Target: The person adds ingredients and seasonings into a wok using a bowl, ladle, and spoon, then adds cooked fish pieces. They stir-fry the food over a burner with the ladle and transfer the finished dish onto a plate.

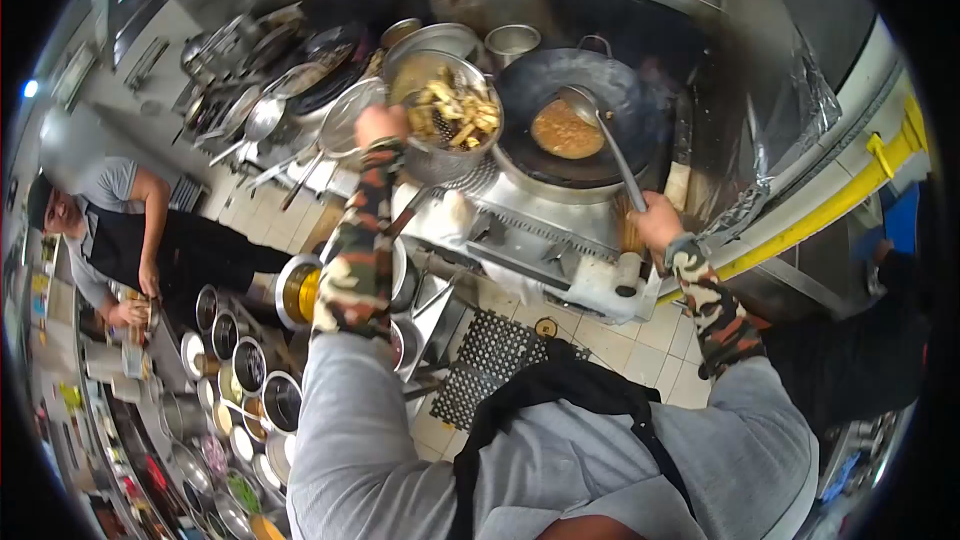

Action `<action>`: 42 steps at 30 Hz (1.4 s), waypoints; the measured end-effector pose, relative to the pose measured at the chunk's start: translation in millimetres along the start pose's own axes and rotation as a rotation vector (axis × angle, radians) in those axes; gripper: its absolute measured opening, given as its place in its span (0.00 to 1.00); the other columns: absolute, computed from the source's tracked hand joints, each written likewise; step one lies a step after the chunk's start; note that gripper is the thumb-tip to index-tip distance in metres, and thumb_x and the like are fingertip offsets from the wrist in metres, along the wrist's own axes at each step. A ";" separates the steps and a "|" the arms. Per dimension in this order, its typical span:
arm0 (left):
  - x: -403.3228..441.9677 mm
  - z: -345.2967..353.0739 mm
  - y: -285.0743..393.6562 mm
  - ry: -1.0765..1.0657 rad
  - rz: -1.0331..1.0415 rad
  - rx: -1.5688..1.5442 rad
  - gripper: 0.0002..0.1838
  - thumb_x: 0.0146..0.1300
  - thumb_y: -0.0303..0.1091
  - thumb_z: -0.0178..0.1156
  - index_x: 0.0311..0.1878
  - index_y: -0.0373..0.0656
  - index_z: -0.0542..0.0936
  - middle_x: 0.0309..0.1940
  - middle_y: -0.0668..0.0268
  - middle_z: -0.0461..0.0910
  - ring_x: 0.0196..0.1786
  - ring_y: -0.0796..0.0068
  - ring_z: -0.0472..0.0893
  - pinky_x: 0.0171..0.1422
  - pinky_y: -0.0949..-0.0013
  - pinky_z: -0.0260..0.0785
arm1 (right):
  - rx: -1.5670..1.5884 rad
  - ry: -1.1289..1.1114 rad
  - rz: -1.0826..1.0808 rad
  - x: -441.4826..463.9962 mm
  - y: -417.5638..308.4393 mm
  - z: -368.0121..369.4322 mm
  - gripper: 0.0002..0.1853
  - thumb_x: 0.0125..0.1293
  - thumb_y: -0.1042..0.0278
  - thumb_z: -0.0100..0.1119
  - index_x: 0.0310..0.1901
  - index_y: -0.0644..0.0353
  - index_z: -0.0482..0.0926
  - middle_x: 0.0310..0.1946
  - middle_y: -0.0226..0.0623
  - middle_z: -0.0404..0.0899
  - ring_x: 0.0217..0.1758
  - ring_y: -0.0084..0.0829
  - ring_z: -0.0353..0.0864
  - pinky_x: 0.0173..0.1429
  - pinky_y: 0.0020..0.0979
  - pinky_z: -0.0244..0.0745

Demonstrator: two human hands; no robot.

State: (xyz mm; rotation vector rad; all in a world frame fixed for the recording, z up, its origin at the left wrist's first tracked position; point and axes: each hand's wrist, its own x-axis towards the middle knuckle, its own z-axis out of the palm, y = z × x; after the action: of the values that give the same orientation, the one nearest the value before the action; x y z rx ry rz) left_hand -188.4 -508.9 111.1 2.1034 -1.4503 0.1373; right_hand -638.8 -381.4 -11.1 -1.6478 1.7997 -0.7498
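Observation:
My right hand [657, 221] is wrapped round the handle end of a long metal ladle [622, 162]. The ladle's bowl rests at the edge of a brown sauce [566, 130] in the bottom of a large dark wok [520, 90]. My left hand [382, 126] is closed at the near left rim of a metal strainer [441, 164]. Golden-brown fried pieces [456, 112] lie inside it, and it is tilted beside the wok. My fingers partly hide the rim where I grip it.
Left of the strainer are a wire skimmer [350, 120] and another ladle [265, 120]. A metal pot [512, 40] stands behind the wok. Several sauce containers [250, 365] fill the lower-left counter. A co-worker [130, 230] stands at left; a dark-clothed person [850, 360] is at right.

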 end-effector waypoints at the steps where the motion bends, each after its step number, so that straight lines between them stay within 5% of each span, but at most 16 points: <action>1: -0.5 22.3 43.9 -0.066 0.011 0.003 0.19 0.56 0.46 0.54 0.37 0.39 0.84 0.37 0.49 0.83 0.43 0.48 0.82 0.50 0.52 0.75 | 0.122 -0.022 0.052 -9.7 -6.9 -13.4 0.16 0.52 0.65 0.61 0.39 0.69 0.79 0.27 0.53 0.79 0.33 0.48 0.79 0.43 0.41 0.73; 6: 2.0 109.7 153.7 0.098 0.600 0.070 0.09 0.55 0.33 0.55 0.32 0.46 0.84 0.42 0.59 0.80 0.49 0.60 0.80 0.47 0.60 0.77 | 0.110 0.022 -0.067 -18.8 -9.5 -40.2 0.19 0.55 0.67 0.60 0.48 0.67 0.78 0.29 0.52 0.79 0.36 0.45 0.81 0.45 0.38 0.74; 9: 3.5 120.3 203.3 0.214 0.837 0.193 0.08 0.52 0.35 0.58 0.32 0.47 0.85 0.46 0.64 0.77 0.57 0.65 0.71 0.50 0.58 0.68 | 0.111 0.022 -0.073 -7.1 8.2 -48.0 0.18 0.55 0.68 0.60 0.48 0.66 0.78 0.33 0.54 0.80 0.39 0.49 0.81 0.46 0.39 0.74; 11: 8.6 107.2 215.3 0.237 0.898 0.215 0.08 0.52 0.37 0.58 0.29 0.48 0.85 0.45 0.67 0.76 0.56 0.65 0.69 0.51 0.56 0.63 | 0.008 -0.055 -0.010 -6.1 1.8 -53.6 0.18 0.56 0.69 0.59 0.49 0.66 0.77 0.35 0.55 0.80 0.41 0.53 0.80 0.47 0.40 0.74; 16: 34.1 82.7 194.1 0.408 0.666 -0.012 0.09 0.54 0.35 0.57 0.30 0.45 0.84 0.46 0.68 0.78 0.57 0.63 0.71 0.54 0.54 0.63 | 0.088 0.104 -0.160 1.2 14.3 -35.8 0.18 0.57 0.72 0.59 0.50 0.67 0.76 0.21 0.41 0.73 0.23 0.33 0.74 0.31 0.33 0.69; 20: 32.4 63.2 96.7 0.091 0.098 -0.130 0.09 0.53 0.37 0.60 0.30 0.42 0.84 0.36 0.59 0.83 0.43 0.57 0.82 0.46 0.58 0.74 | 0.665 -0.118 0.256 6.9 2.3 -30.2 0.05 0.61 0.71 0.59 0.38 0.58 0.76 0.15 0.24 0.67 0.12 0.18 0.64 0.13 0.25 0.55; 24: -73.7 -22.3 -56.8 -0.438 0.184 0.398 0.21 0.42 0.45 0.75 0.38 0.47 0.81 0.36 0.59 0.82 0.41 0.57 0.82 0.45 0.57 0.76 | 0.643 -0.259 0.307 18.2 -4.7 -22.2 0.05 0.66 0.65 0.58 0.41 0.54 0.77 0.14 0.24 0.66 0.09 0.19 0.58 0.12 0.24 0.52; 25: -119.4 -34.3 -111.5 -0.287 0.182 0.237 0.20 0.43 0.42 0.74 0.38 0.46 0.80 0.36 0.58 0.81 0.42 0.54 0.81 0.48 0.57 0.74 | 0.890 -0.310 0.233 36.1 31.8 -5.1 0.10 0.68 0.62 0.55 0.46 0.55 0.78 0.15 0.23 0.65 0.09 0.18 0.56 0.11 0.24 0.51; 28: -272.0 -145.4 -276.1 0.021 -0.025 -0.591 0.20 0.42 0.35 0.66 0.42 0.42 0.80 0.37 0.56 0.81 0.45 0.48 0.79 0.52 0.54 0.71 | 0.512 -0.307 0.305 30.6 -0.6 1.6 0.09 0.67 0.61 0.56 0.43 0.54 0.79 0.16 0.24 0.67 0.12 0.20 0.61 0.13 0.25 0.54; 29: -328.9 -205.0 -320.2 0.129 0.221 -0.205 0.20 0.44 0.34 0.64 0.43 0.40 0.79 0.37 0.57 0.81 0.45 0.48 0.79 0.53 0.54 0.71 | 0.427 -0.173 0.256 32.8 3.9 13.9 0.07 0.65 0.60 0.59 0.37 0.52 0.78 0.17 0.25 0.66 0.13 0.20 0.60 0.14 0.28 0.56; 31: -436.1 -298.2 -411.1 0.354 0.082 0.101 0.18 0.48 0.33 0.60 0.44 0.39 0.80 0.36 0.59 0.81 0.45 0.54 0.80 0.52 0.57 0.71 | 0.454 -0.156 0.240 25.4 -23.3 32.0 0.16 0.67 0.56 0.56 0.24 0.52 0.69 0.14 0.25 0.63 0.12 0.22 0.58 0.15 0.30 0.54; 32: -484.2 -341.5 -448.2 0.350 -0.369 -0.046 0.14 0.50 0.30 0.60 0.42 0.41 0.82 0.36 0.58 0.81 0.43 0.56 0.80 0.51 0.61 0.72 | 0.460 -0.174 0.207 16.6 -43.0 45.6 0.16 0.67 0.56 0.56 0.25 0.52 0.69 0.14 0.26 0.64 0.12 0.22 0.59 0.16 0.30 0.55; 33: -520.7 -390.3 -472.5 0.288 -0.662 0.288 0.10 0.53 0.29 0.58 0.39 0.42 0.83 0.34 0.57 0.81 0.41 0.57 0.81 0.46 0.63 0.73 | 0.433 -0.170 0.183 9.5 -69.0 67.8 0.15 0.67 0.56 0.56 0.25 0.53 0.70 0.14 0.26 0.64 0.13 0.23 0.59 0.16 0.30 0.55; 34: -559.7 -430.8 -483.5 0.303 -0.654 0.700 0.10 0.53 0.29 0.57 0.38 0.46 0.83 0.33 0.57 0.81 0.39 0.56 0.81 0.42 0.60 0.73 | 0.401 -0.173 0.145 2.9 -94.1 91.3 0.15 0.67 0.56 0.56 0.26 0.53 0.70 0.15 0.26 0.65 0.13 0.23 0.60 0.17 0.31 0.56; 37: -660.3 -496.8 -607.9 0.283 -1.465 0.720 0.13 0.55 0.40 0.57 0.41 0.49 0.83 0.37 0.55 0.81 0.42 0.52 0.80 0.45 0.55 0.73 | 0.332 -0.232 0.038 -12.8 -164.1 164.2 0.13 0.67 0.57 0.55 0.29 0.54 0.71 0.16 0.27 0.66 0.15 0.24 0.62 0.18 0.31 0.58; 42: -774.8 -522.6 -652.1 0.376 -1.817 0.660 0.13 0.59 0.39 0.57 0.45 0.45 0.81 0.41 0.55 0.80 0.43 0.56 0.80 0.47 0.59 0.73 | 0.313 -0.244 -0.089 -8.1 -231.4 219.2 0.12 0.68 0.58 0.54 0.33 0.57 0.73 0.18 0.29 0.69 0.17 0.27 0.66 0.21 0.33 0.62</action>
State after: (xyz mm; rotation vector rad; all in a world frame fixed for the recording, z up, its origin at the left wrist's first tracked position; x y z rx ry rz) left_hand 195.2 556.4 -18.5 2.7908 1.1020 0.2545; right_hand -321.2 -396.1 12.3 -1.5429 1.3719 -0.7870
